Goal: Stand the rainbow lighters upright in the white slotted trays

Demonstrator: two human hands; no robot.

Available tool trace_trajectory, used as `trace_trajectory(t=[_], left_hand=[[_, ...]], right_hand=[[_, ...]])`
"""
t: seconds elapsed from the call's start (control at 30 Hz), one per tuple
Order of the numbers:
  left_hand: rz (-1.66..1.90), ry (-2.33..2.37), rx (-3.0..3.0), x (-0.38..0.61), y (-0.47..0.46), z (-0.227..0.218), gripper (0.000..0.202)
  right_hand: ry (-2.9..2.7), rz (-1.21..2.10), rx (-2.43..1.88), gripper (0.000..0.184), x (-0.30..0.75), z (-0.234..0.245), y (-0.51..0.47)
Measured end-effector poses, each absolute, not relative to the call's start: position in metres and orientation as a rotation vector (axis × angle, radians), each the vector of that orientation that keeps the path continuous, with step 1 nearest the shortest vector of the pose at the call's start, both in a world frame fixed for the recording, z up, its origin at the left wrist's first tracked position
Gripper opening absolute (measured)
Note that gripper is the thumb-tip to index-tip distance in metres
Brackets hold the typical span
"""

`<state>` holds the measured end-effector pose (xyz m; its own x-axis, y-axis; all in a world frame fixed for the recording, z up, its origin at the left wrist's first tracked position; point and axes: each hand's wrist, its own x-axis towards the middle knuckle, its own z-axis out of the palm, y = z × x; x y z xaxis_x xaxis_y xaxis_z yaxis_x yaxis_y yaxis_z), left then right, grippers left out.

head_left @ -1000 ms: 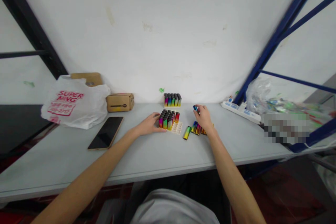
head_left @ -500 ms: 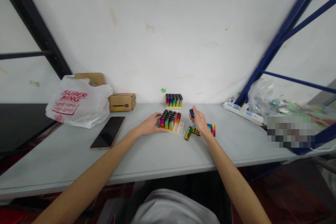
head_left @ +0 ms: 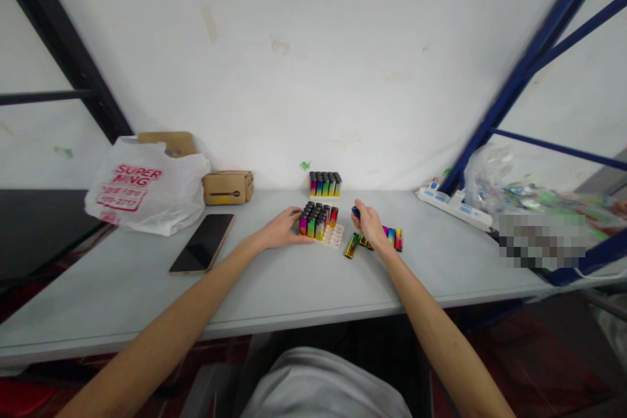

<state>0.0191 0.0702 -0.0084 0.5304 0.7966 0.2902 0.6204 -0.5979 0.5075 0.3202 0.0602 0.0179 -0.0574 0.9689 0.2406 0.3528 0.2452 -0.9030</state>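
Observation:
My left hand [head_left: 283,228] is closed around the left end of a pale lighter tray [head_left: 333,238], thumb near the front and fingers behind. Upright lighters [head_left: 313,222] with dark tops and coloured bodies fill the tray's left part; empty holes show at its front right. To the right of the tray, my right hand [head_left: 369,225] is raised and pinches a single blue lighter [head_left: 355,211], partly hidden by the fingers. Below and beside that hand lie several loose lighters [head_left: 351,245], some under the wrist. Another full lighter tray [head_left: 324,195] stands against the wall.
A phone [head_left: 203,243] lies left of my left arm. Behind it are a white plastic bag [head_left: 147,186] and a small cardboard box [head_left: 228,187]. A power strip [head_left: 453,207] and a clear plastic bag [head_left: 490,173] sit at the right, by a blue metal frame [head_left: 514,88].
My right hand has shifted slightly left and turned a little, with the blue lighter still in it. The left hand stays on the tray. The camera view has tilted slightly.

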Motion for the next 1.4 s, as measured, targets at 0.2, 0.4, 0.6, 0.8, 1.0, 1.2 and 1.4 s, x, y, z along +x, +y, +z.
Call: trace_trajectory(t=[0.2,0.4,0.6,0.8,1.0,1.2,1.4], left_hand=[[0.706,1.177,2.425,0.0186,0.0714,-0.0102,0.085],[0.700,1.195,2.414,0.0193,0.0708,-0.0100,0.088],[0.696,1.188,2.432,0.0200,0.0707,-0.0085,0.085],[0.684,1.201,2.430,0.0210,0.0695,-0.0075,0.089],[0.692,1.201,2.420,0.0208,0.0698,-0.0082,0.088],[0.712,1.187,2.434,0.0198,0.0697,-0.0095,0.086],[0.697,1.186,2.436,0.0203,0.0696,-0.0087,0.086]], right_hand=[[-1.691,0.799,-1.263,0.068,0.3193,0.0142,0.0615],[-1.735,0.773,-1.294,0.066,0.3187,0.0130,0.0612],[-1.739,0.680,-1.298,0.070,0.3181,0.0173,0.0555],[-1.875,0.510,-1.086,0.059,0.3174,0.0217,0.0534],[-1.842,0.399,-0.974,0.050,0.3185,0.0182,0.0576],[-1.895,0.384,-0.996,0.042,0.3172,0.0176,0.0553],[-1.918,0.410,-1.007,0.041,0.3161,0.0168,0.0555]])
